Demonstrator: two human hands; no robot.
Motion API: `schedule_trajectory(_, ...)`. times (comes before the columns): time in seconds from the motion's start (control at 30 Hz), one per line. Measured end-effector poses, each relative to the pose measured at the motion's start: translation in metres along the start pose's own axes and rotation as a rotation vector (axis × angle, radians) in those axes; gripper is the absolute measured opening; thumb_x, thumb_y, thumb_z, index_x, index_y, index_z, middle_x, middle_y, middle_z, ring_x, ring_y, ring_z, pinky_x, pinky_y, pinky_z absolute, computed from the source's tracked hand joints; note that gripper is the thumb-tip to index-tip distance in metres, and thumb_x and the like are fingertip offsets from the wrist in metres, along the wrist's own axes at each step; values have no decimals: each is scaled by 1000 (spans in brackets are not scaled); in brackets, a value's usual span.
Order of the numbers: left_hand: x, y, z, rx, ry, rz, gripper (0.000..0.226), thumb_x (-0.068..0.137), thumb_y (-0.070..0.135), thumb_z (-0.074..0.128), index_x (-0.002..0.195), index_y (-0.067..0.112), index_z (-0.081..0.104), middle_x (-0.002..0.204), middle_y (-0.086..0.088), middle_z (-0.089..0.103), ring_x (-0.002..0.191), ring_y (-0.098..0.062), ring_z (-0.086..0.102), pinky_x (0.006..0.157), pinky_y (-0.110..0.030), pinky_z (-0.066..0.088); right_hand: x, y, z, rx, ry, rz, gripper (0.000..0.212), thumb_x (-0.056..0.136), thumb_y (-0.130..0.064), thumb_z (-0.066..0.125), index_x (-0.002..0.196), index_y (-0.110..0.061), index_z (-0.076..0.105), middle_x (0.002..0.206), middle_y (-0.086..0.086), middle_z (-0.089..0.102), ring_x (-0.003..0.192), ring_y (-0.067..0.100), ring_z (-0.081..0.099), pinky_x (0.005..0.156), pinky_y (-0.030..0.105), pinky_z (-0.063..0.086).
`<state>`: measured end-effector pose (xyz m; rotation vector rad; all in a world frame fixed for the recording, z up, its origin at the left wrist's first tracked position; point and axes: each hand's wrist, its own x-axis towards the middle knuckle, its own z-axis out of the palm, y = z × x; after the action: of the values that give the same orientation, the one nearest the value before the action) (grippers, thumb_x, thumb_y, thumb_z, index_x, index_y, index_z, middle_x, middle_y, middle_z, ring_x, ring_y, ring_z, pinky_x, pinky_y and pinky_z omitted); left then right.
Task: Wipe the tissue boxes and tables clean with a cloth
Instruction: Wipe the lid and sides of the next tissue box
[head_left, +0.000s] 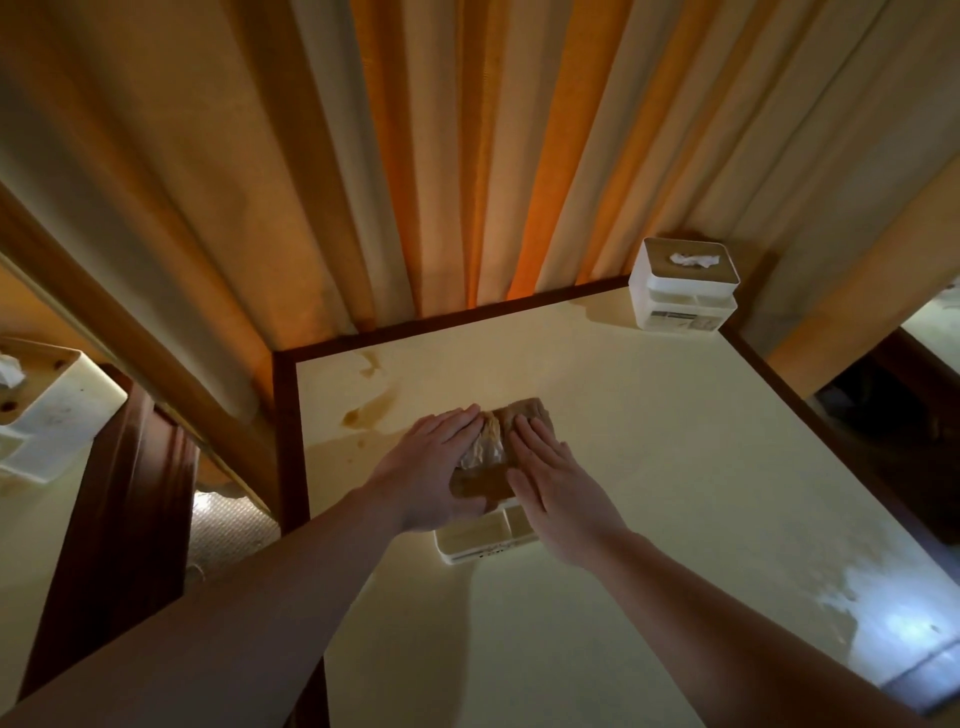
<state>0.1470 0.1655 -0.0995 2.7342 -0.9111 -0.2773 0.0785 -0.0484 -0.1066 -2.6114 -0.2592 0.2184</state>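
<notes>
Cream-topped table (649, 467) with a dark wood rim takes up most of the shot, striped curtains (415, 156) hanging behind its far edge and brown spill stains (371, 405) toward its far-left corner; a white tissue box (683, 283) sits on the far-right corner, well apart from the nearer tissue box (483, 538) at the table's middle, which has a brown cloth (493, 467) draped over its top. Left hand (434, 467) lies flat on the cloth, fingers straight and together; right hand (553, 480) the same just beside it, neither gripping.
</notes>
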Motion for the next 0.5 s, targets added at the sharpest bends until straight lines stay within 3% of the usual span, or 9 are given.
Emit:
schedule_trajectory(0.1,-1,2,0,-13,5,-17,115,80,80,59,166,24,7,172,10,1,155,-10,0,123,-28,-4,21,-5,-5,-58,20,-55,60,114,-37,24,168,-19,9,175,-6,-3,160,9,-12,133,39,6)
schedule_trajectory(0.17,-1,2,-1,-10,12,-25,114,80,80,58,166,24,8,172,10,1,155,-9,1,124,-28,-2,11,-2,1,-42,84,-84,58,113,-30,33,167,-15,18,172,-6,2,160,9,-5,132,31,5)
schedule_trajectory(0.27,-1,4,-1,1,14,-42,113,81,81,56,166,25,9,172,12,0,155,-9,2,127,-30,2,-18,8,18,20,307,-118,52,108,-26,40,157,-10,47,166,-2,36,158,11,25,127,30,28)
schedule_trajectory(0.33,0,6,-1,17,18,-69,113,80,84,52,166,25,10,172,11,2,155,-12,5,128,-34,6,-22,17,23,16,374,-150,49,103,-17,49,150,-5,56,160,3,47,155,16,36,124,33,36)
schedule_trajectory(0.43,1,18,1,42,61,-213,111,80,86,48,165,24,14,171,9,9,153,-17,13,126,-38,14,-14,18,17,17,389,-114,49,99,-8,56,149,-3,56,159,7,50,153,17,35,124,33,34)
schedule_trajectory(0.5,4,27,1,50,111,-348,109,79,86,47,162,21,21,166,5,20,147,-22,22,120,-40,23,-8,17,12,40,390,-74,49,99,-9,55,148,-3,56,159,7,49,153,17,33,126,23,24)
